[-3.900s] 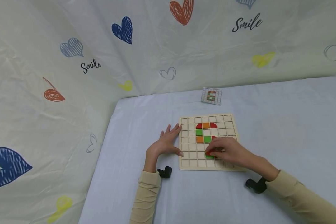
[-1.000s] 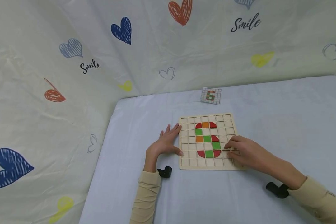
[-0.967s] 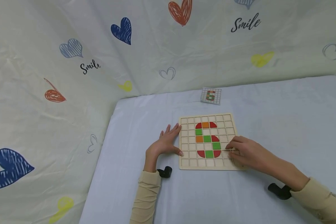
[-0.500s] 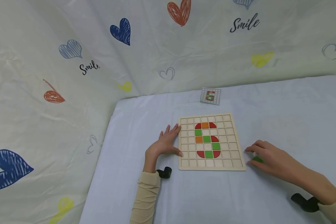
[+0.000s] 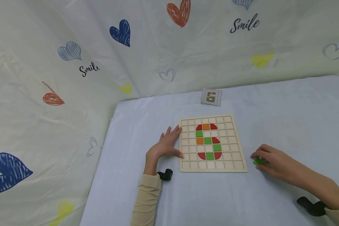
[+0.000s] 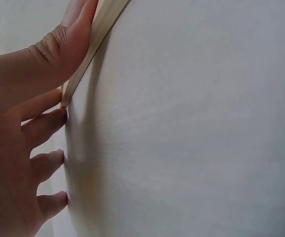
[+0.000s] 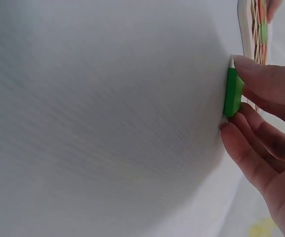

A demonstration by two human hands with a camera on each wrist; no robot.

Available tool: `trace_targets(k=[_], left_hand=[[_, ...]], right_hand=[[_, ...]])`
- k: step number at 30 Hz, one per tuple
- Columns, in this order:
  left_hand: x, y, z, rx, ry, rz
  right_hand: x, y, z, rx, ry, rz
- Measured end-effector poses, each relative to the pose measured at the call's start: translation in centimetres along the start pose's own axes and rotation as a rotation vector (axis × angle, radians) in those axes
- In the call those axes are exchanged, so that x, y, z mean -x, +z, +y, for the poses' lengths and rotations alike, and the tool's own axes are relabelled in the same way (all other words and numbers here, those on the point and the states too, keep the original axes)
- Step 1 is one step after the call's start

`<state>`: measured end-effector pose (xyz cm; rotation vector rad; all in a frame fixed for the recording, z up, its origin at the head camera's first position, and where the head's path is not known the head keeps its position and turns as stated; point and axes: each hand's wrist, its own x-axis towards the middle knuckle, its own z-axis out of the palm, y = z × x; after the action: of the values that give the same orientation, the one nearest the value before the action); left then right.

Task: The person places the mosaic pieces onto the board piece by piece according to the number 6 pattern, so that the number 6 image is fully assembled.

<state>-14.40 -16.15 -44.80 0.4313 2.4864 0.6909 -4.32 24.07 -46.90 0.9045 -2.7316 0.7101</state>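
Note:
A pale wooden grid board (image 5: 234,163) lies on the white cloth, with red, orange and green tiles set in its middle cells. My left hand (image 5: 165,146) rests at its left edge, fingers spread and thumb over the rim; the left wrist view shows the thumb (image 6: 65,47) against the board's side (image 6: 95,49). To the right of the board, my right hand (image 5: 275,161) pinches a green block (image 5: 259,161) down at the cloth. In the right wrist view the thumb is at one end of this green block (image 7: 232,93) and fingertips are at the other.
A small pattern card (image 5: 211,97), printed with a coloured figure on a grid, lies behind the board near the cloth's back edge. A hanging sheet with hearts and "Smile" lettering (image 5: 244,23) rises behind and to the left. Both wrists carry black cameras (image 5: 166,174).
My right hand has left the board, moved right to the cloth and taken hold of the green block. A red tile now sits in the bottom row's left cell. The left hand has stayed put.

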Motion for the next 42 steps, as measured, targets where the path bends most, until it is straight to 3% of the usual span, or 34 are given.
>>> trace_targets(k=[9,18,25,35,42], left_hand=[[0.2,0.0,0.0,0.015,-0.003,0.001],[0.2,0.3,-0.3,0.012,-0.001,0.0],[0.3,0.1,-0.3,0.013,0.011,-0.001],[0.3,0.0,0.0,0.012,0.013,-0.001],[0.1,0.0,0.0,0.002,0.008,-0.002]], right_hand=[[0.2,0.6,1.2,-0.045,-0.048,0.075],[0.0,0.5,0.5,-0.065,0.064,0.052],[-0.6,-0.3,0.1,-0.175,0.158,-0.013],[-2.6,-0.4,-0.6,-0.215,0.15,-0.041],[-4.7,0.1,-1.2,-0.263,0.091,-0.042]])
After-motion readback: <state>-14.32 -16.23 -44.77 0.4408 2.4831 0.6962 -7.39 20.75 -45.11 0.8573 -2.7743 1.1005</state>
